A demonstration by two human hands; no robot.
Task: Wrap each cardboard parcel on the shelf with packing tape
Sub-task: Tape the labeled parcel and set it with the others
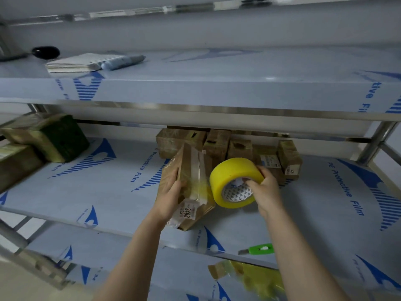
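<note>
On the middle shelf (108, 192) of a steel rack covered in blue-printed protective film, the left hand (171, 192) clasps a cardboard parcel (191, 170) along its left side, holding it tilted up on one edge near the shelf's front. Just to its right is the yellow tape roll (234, 177). The right hand (265, 192) grips it with fingers curled over the rim and one digit hooked into the core, and a translucent strip runs from roll to parcel. A white label (187, 211) reads 3408. More parcels (217, 144) crowd the back of the shelf, and two others (43, 137) sit at far left. A green utility knife (258, 249) lies at the front edge. On the shelf above lies a notebook (76, 63).
</note>
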